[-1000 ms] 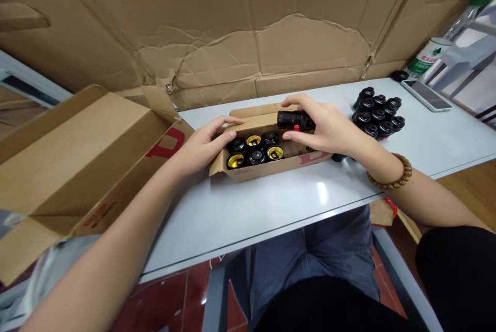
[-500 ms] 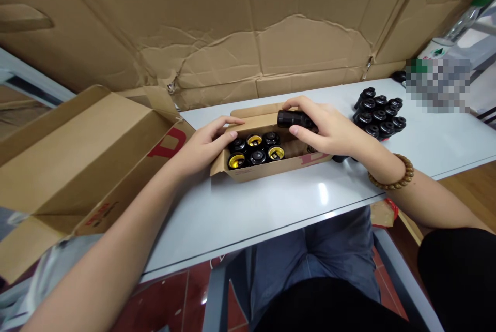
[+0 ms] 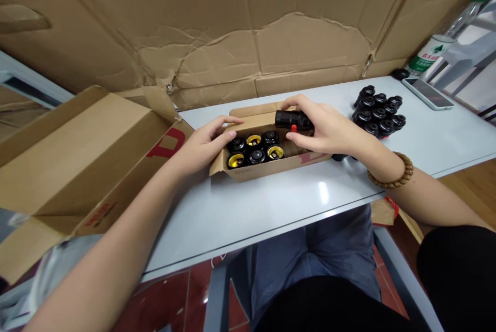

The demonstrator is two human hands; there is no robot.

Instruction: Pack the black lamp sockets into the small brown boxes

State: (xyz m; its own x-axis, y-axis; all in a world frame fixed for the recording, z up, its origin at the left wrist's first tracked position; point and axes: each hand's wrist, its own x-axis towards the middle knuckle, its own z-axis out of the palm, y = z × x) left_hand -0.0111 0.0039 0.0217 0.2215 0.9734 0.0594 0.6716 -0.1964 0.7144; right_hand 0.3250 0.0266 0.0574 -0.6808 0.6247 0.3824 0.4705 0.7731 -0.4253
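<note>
A small open cardboard box [image 3: 251, 172] sits on the white table. Inside its left part stand several black flashlights [image 3: 257, 156], some showing gold inner ends and others black caps. My left hand [image 3: 207, 145] grips the box at its left end, thumb and fingers at the rim. In my right hand [image 3: 323, 124], another black flashlight [image 3: 284, 119] lies almost level above the right part of the box, held between thumb and fingers. A red switch [image 3: 294, 128] shows on its side by my thumb. My palm hides the flashlight's right end and part of the box.
Several more black flashlights [image 3: 377, 113] stand grouped right of the box. A phone [image 3: 428, 93] and a water bottle [image 3: 431, 55] are at the far right. A larger open carton [image 3: 127, 166] is at left, with a cardboard wall [image 3: 217, 71] behind the table.
My right thumb has shifted slightly left and down along the flashlight, and the red switch now shows. The flashlight has moved a little left. My left hand stays on the box.
</note>
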